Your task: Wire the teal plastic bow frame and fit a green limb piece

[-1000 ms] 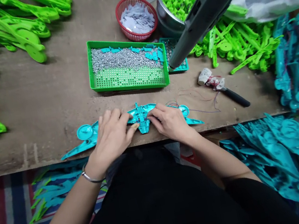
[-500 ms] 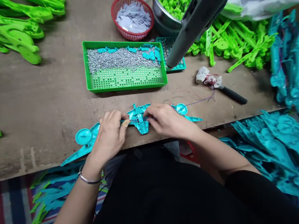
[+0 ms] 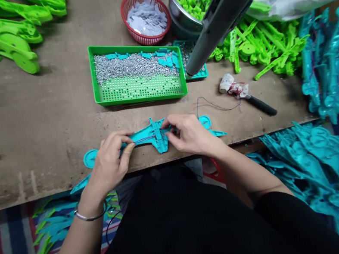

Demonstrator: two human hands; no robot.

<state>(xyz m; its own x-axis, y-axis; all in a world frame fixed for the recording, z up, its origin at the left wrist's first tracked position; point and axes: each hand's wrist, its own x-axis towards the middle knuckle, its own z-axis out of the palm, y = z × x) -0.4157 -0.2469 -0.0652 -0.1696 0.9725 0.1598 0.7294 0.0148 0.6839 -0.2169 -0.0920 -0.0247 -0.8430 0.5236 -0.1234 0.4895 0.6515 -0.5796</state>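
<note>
A teal plastic shell [image 3: 160, 139], long and winged with round cups near its ends, lies along the table's front edge. Thin dark wires [image 3: 144, 140] run from its middle along the left arm. My left hand [image 3: 108, 159] is closed over that arm, thumb and fingers pinching the wires. At the shell's centre, my right hand [image 3: 187, 135] has its thumb and fingers bent together; what sits between the fingertips is hidden. A thin loose wire [image 3: 207, 102] loops on the table beyond my right hand.
A green tray [image 3: 141, 100] of small screws and teal pieces stands ahead, with a red basket [image 3: 149, 40] behind. A grey post [image 3: 219, 17] slants over the table. A black-handled tool [image 3: 261, 105] lies right. Green parts [image 3: 18, 48] and teal shells [image 3: 321, 170] are piled around.
My left hand has slid left along the shell's arm, showing wires between it and the centre. The wire at right has gone from nearly straight to a loop. My right hand stays near the centre.
</note>
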